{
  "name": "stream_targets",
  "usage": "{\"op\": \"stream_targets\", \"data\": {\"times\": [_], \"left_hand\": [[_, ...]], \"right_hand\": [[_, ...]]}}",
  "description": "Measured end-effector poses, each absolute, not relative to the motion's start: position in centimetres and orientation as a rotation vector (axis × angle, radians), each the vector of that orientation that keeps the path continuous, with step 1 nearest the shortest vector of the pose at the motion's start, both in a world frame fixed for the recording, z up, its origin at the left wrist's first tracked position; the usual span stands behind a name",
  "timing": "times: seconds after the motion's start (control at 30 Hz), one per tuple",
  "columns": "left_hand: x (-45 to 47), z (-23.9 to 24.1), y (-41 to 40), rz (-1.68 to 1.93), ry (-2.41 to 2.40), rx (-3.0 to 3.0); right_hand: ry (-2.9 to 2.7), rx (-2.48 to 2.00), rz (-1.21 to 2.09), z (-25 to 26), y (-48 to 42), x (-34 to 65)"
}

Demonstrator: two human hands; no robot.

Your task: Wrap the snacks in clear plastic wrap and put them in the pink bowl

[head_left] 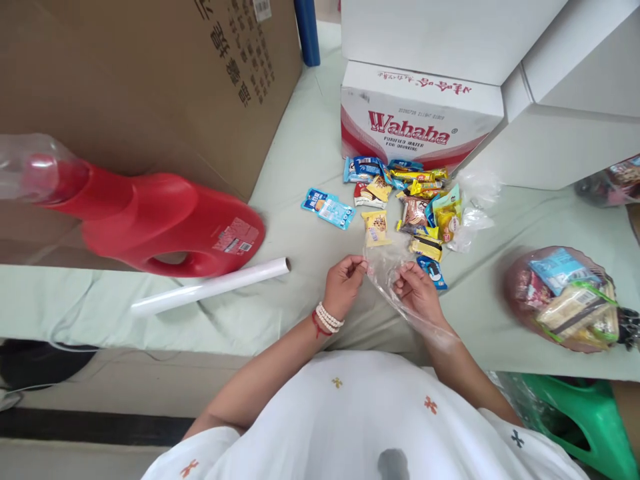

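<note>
Between my hands hangs a clear plastic bag (pixel 395 301), thin and crumpled, its lower part draping toward my right forearm. My left hand (pixel 345 283), with a beaded bracelet on the wrist, pinches one edge of it. On the other side my right hand (pixel 417 290) has its fingers closed on the bag too. Just beyond lies a pile of small wrapped snacks: a yellow cookie packet (pixel 376 228), a brown-and-clear packet (pixel 415 212), a blue packet (pixel 433 272) near my right hand, and a light blue sachet (pixel 336 212) off to the left.
A Wahaha carton (pixel 420 123) stands behind the snacks, with white boxes around it. At right sits a filled snack bag (pixel 570 300). On the left are a red jug (pixel 175 223), a white roll (pixel 215 287) and a big brown carton (pixel 150 87). Crumpled clear plastic (pixel 473 220) lies beside the snacks.
</note>
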State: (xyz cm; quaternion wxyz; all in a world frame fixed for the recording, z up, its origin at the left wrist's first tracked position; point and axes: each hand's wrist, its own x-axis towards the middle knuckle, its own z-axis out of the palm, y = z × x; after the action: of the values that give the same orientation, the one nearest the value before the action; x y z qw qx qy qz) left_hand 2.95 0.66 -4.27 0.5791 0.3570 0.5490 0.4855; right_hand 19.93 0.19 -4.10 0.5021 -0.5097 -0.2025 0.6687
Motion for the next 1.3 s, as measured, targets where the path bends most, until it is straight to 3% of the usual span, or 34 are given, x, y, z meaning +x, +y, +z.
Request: {"op": "stream_targets", "data": {"times": [0.27, 0.57, 0.63, 0.73, 0.8, 0.93, 1.03, 1.3], "left_hand": [[0.6, -5.1, 0.3, 1.23, 1.352, 0.718], [-0.3, -4.6, -1.0, 1.113, 1.072, 0.68], [0.1, -4.5, -1.1, 1.134, 1.091, 0.684], [0.5, -4.0, -1.1, 1.162, 1.163, 0.712], [0.7, -3.5, -1.3, 1.166, 1.19, 0.753], [1.2, -2.7, -1.7, 1.171, 1.192, 0.8], [1.4, -2.6, -1.9, 1.2, 1.235, 0.799], [1.4, -3.0, -2.0, 1.216, 1.246, 0.712]], "right_hand": [[-0.684, -1.373, 1.281, -2.7, -0.4, 21.1], [-0.714, -1.486, 1.534, -2.8, -0.5, 22.7], [-0.912, -1.611, 1.257, -2.8, -0.8, 22.5], [-1.25, -1.651, 0.542, -1.3, -1.9, 21.8], [-1.454, -1.551, 0.352, 0.3, -2.4, 20.9], [-1.706, -1.406, 0.793, 1.4, -1.9, 17.9], [-1.537, -1.379, 1.112, 0.2, -0.9, 16.1], [-1.008, -1.293, 1.463, -1.1, -1.0, 15.3]]}}
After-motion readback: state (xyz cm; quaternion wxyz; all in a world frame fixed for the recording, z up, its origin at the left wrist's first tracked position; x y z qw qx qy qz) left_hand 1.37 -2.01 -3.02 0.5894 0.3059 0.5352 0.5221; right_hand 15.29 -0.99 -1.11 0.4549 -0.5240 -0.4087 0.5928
